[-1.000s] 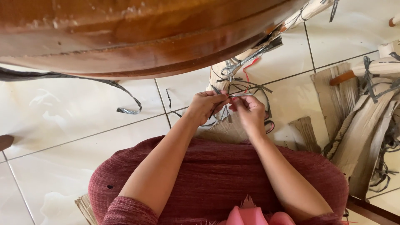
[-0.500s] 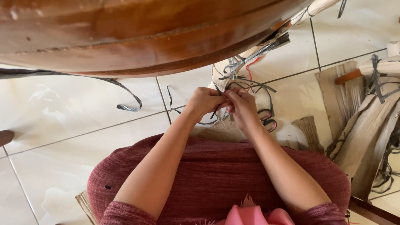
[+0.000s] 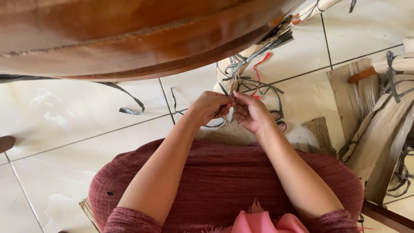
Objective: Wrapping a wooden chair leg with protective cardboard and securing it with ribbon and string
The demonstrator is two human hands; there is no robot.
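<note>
Grey plastic strapping strands [image 3: 252,86] wrap a cardboard-covered furniture leg [image 3: 228,80] at the frame's centre, above the person's lap. The left hand [image 3: 211,108] and right hand [image 3: 250,112] meet fingertip to fingertip, both pinched shut on the strands. At 12 o'clock looms a round wooden tabletop [image 3: 129,34]; at 3 o'clock lie cardboard scraps [image 3: 371,125] on the white tiled floor [image 3: 64,121].

1. Both forearms reach forward and converge, bare from the elbows down.
2. The left hand [image 3: 210,108] is curled, its fingertips pinched together.
3. The right hand [image 3: 250,113] is curled too, its fingertips meeting those of the left.
</note>
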